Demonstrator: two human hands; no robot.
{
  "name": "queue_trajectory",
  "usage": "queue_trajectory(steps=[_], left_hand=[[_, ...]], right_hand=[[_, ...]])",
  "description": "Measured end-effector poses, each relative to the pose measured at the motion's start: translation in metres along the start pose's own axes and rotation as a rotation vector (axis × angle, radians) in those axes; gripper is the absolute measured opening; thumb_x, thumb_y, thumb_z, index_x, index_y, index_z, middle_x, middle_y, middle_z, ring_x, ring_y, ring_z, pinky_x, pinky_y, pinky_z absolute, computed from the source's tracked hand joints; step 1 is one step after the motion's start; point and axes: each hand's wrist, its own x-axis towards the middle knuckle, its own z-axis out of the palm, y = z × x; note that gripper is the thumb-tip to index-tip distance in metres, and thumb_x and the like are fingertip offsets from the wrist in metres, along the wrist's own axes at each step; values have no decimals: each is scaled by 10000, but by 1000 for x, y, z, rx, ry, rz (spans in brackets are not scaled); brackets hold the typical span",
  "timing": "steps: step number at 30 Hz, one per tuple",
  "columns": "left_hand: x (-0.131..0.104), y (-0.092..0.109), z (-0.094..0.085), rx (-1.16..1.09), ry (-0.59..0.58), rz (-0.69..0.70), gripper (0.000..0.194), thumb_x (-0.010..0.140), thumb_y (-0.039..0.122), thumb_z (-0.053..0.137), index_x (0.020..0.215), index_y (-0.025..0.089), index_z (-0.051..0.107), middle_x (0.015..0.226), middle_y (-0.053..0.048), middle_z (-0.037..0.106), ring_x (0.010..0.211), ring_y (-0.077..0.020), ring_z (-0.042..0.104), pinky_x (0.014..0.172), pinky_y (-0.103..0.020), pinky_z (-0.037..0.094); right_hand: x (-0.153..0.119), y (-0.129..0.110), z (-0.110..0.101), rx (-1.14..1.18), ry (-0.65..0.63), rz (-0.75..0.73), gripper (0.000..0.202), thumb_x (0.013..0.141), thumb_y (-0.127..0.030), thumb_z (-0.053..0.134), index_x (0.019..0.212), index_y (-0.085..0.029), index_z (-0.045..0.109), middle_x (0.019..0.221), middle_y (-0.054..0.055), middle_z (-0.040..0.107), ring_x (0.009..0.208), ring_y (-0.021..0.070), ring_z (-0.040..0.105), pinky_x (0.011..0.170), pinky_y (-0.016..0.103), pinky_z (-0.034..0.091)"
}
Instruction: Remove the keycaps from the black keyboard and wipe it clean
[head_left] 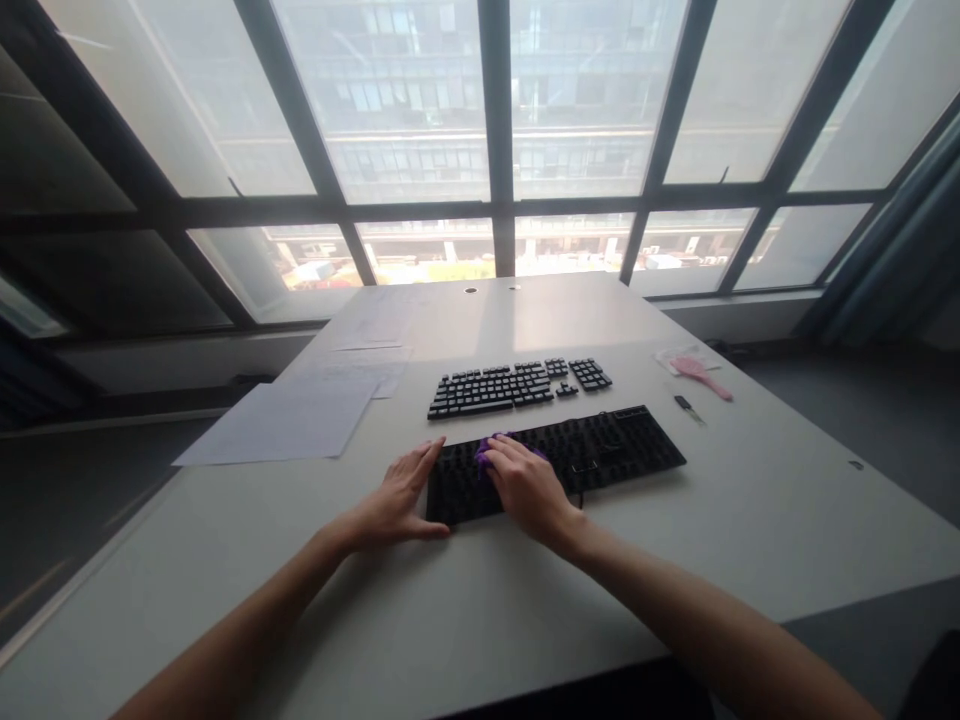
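Note:
A black keyboard base (pixel 622 450), its keycaps off over most of what shows, lies slightly askew on the white table. My left hand (pixel 397 500) grips its left end, thumb at the front corner and fingers at the back edge. My right hand (pixel 529 490) presses a crumpled purple cloth (pixel 484 455) down on the left-middle part of the base. Only the cloth's edges show around my fingers, so its exact kind is hard to make out. Just behind the base, the loose black keycaps (pixel 491 388) are set out in keyboard order.
White paper sheets (pixel 281 425) lie on the left of the table (pixel 420 620). At the right are a pink brush (pixel 699 374) on a clear plastic bag (pixel 667 357) and a small black-handled tool (pixel 686 407). Large windows (pixel 420 100) stand beyond the far edge.

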Motion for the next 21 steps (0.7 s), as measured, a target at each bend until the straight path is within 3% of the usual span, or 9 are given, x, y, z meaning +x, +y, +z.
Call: queue_trajectory(steps=[4,7,11,15,21], left_hand=[[-3,-9,11,-2,68,38,1299,746,610,731,1553,232,-213,1596,-226,228,1456,-434,262,1155,-600,276],[-1,-11,13,-16,85,46,1312,747,556,743,1540,220,-248,1586,-231,254,1442,-422,305,1159,-585,286],[0,-13,14,-20,107,44,1318,735,617,732,1547,227,-230,1573,-234,284,1426,-430,331,1148,-597,294],[0,-15,17,-21,104,28,1316,727,659,719,1557,219,-203,1572,-239,290,1422,-440,334,1139,-599,299],[-2,-12,15,-54,57,-25,1325,730,688,705,1556,192,-205,1583,-269,234,1438,-471,276,1146,-618,262]], right_hand=[[15,-40,37,-32,-115,-74,282,997,-231,521,1225,-126,650,1402,159,590,1356,267,499,1140,400,397],[18,-51,51,-81,-172,-93,394,986,-305,558,1332,-116,579,1499,222,468,1419,332,408,1156,489,349],[12,-41,43,-101,-205,-60,322,1018,-305,499,1292,-179,612,1498,175,488,1416,304,421,1155,464,354],[0,-27,28,-116,-169,-55,312,1014,-186,457,1276,-126,616,1473,164,522,1416,273,425,1167,405,354],[-14,-4,10,-114,-102,23,324,960,-34,431,1170,-86,672,1390,173,600,1387,262,470,1150,409,389]])
